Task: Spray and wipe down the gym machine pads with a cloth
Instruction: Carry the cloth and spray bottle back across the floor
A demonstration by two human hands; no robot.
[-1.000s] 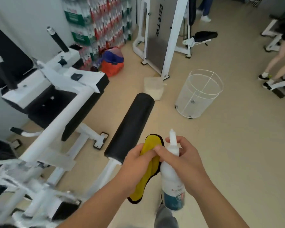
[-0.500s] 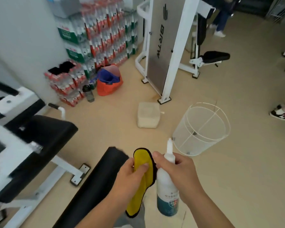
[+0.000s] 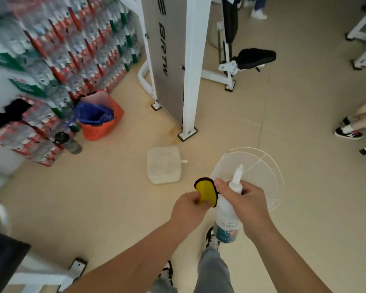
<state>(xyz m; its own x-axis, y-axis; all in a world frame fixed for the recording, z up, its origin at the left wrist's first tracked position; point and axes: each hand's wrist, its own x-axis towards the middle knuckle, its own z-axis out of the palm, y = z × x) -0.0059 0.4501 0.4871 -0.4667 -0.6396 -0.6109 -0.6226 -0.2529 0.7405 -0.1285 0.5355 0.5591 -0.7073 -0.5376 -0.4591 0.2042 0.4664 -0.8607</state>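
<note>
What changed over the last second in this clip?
The black roller pad in front of the hands a second ago has left the view as the person turned toward the wire basket. Nothing taken or let go: left hand still holds the yellow cloth, right hand the spray bottle.

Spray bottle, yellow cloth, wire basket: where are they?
spray bottle (image 3: 227,234), head view, teal label
yellow cloth (image 3: 205,191), head view, yellow face
wire basket (image 3: 244,147), head view, top rim
</note>
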